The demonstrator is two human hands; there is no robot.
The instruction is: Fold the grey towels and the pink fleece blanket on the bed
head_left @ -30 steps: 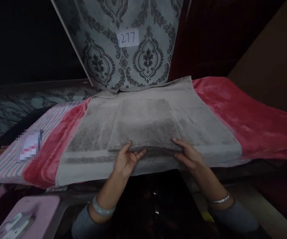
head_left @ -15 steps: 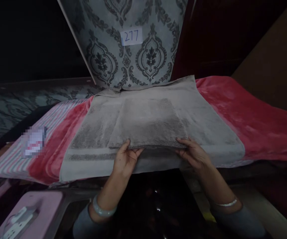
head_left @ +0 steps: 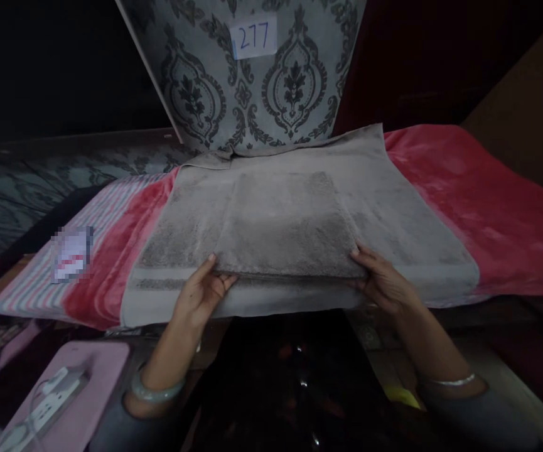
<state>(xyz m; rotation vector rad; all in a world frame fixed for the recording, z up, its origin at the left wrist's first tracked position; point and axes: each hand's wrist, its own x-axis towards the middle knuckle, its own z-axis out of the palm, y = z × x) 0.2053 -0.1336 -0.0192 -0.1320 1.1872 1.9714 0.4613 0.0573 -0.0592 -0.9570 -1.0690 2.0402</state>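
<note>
A folded grey-brown towel (head_left: 285, 232) lies flat on a larger spread grey towel (head_left: 407, 220). My left hand (head_left: 200, 292) grips its near left corner, thumb on top and fingers curled underneath. At the near right corner, my right hand (head_left: 387, 282) pinches the same towel, its fingertips partly hidden below the edge. The near edge of the folded towel looks slightly raised off the layer beneath. One far left corner of the spread towel (head_left: 208, 161) is turned over.
A red blanket (head_left: 501, 201) and striped cloth (head_left: 26, 282) lie under the towels. A blurred packet (head_left: 72, 254) rests at left. Below stands a pink stool (head_left: 96, 376) bearing a power strip (head_left: 49, 408). Patterned wallpaper (head_left: 247, 94) with a numbered paper (head_left: 253, 36) rises behind.
My hands have moved apart along the folded towel's near edge, the left one leftward and the right one rightward, out to the corners. The view has shifted slightly.
</note>
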